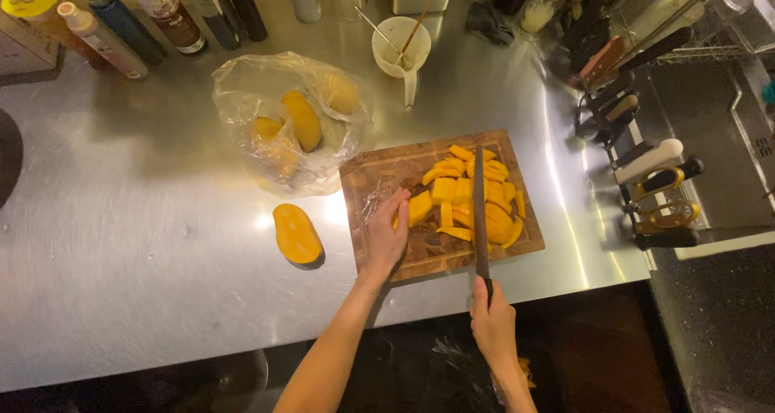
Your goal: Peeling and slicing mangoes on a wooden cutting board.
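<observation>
Gripping the dark handle of a long knife (479, 211), the right hand (492, 326) is closed around it at the desk's near edge, and the blade lies lengthwise across the pile of orange mango pieces (468, 203) on the wooden cutting board (379, 179). The left hand (385, 237) rests open on the board, fingers spread flat and touching the nearest piece at the pile's left side. A peeled mango half (296, 233) sits on the steel desk (145, 219) just left of the board. Behind it, a clear plastic bag (242, 90) holds more mango, and a white cup (401, 48) with utensils stands farther back.
</observation>
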